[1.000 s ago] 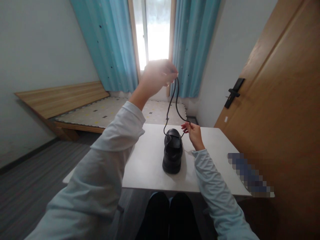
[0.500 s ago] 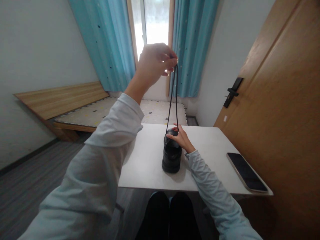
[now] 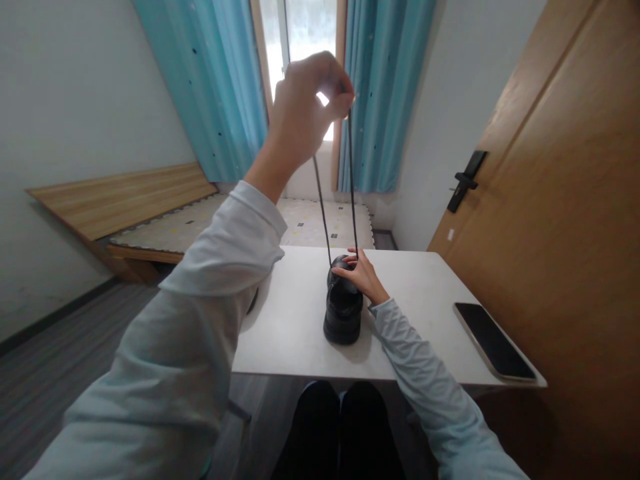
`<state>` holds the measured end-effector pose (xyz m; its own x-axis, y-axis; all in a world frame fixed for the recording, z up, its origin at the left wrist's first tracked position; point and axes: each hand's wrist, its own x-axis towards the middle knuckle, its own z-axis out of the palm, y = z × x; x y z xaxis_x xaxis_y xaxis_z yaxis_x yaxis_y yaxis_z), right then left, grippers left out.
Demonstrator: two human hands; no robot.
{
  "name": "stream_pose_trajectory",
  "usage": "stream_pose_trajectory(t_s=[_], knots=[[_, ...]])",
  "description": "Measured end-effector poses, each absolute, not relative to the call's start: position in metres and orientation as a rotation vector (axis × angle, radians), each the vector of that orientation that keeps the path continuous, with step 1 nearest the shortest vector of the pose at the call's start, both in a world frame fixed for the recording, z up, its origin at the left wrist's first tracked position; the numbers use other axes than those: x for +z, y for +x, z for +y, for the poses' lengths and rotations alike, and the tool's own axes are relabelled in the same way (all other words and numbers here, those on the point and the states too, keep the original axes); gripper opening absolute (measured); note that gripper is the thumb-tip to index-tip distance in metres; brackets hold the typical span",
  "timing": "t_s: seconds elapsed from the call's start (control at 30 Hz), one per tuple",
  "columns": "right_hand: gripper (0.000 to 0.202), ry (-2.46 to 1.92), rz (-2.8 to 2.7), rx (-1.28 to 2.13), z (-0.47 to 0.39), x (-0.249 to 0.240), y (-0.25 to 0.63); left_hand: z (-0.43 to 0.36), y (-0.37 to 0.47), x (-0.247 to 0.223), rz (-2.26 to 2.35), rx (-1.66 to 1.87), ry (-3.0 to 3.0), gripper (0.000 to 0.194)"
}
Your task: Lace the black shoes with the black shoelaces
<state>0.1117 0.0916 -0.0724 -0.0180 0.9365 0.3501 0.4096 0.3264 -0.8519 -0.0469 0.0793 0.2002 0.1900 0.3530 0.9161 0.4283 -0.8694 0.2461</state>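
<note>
A black shoe (image 3: 343, 320) stands upright on the white table, its heel towards me. High above it, my left hand (image 3: 310, 107) is closed in a pinch on a black shoelace (image 3: 353, 180). Two taut strands run from that hand down to the front of the shoe; part of one strand passes behind the hand. My right hand (image 3: 365, 275) grips the shoe's upper near the lacing, thumb on the near side and fingers over the far side. Its fingers partly cover the lace holes.
On the right of the white table (image 3: 290, 333) lies a phone (image 3: 495, 341). The edge of a dark object (image 3: 253, 301) shows beside my left sleeve. Beyond the table are a bed (image 3: 165, 227) and a curtained window. A wooden door (image 3: 550, 200) stands at right.
My left hand has risen, drawing the lace higher. The two strands, close together at the top before, now spread apart. My right hand stays on the shoe.
</note>
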Motion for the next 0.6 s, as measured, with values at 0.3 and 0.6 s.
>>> stream_pose_trajectory(t_s=[0.3,0.6], knots=[[0.068,-1.258,-1.588,0.693,0.092,-0.072,0.111,0.066,-0.049,0.208,-0.918,-1.590,-2.314,0.009],[0.069,-1.184,-1.543,0.731,0.093,-0.058,0.129,0.068,-0.036,0.152,-1.201,-1.478,-2.612,0.008]])
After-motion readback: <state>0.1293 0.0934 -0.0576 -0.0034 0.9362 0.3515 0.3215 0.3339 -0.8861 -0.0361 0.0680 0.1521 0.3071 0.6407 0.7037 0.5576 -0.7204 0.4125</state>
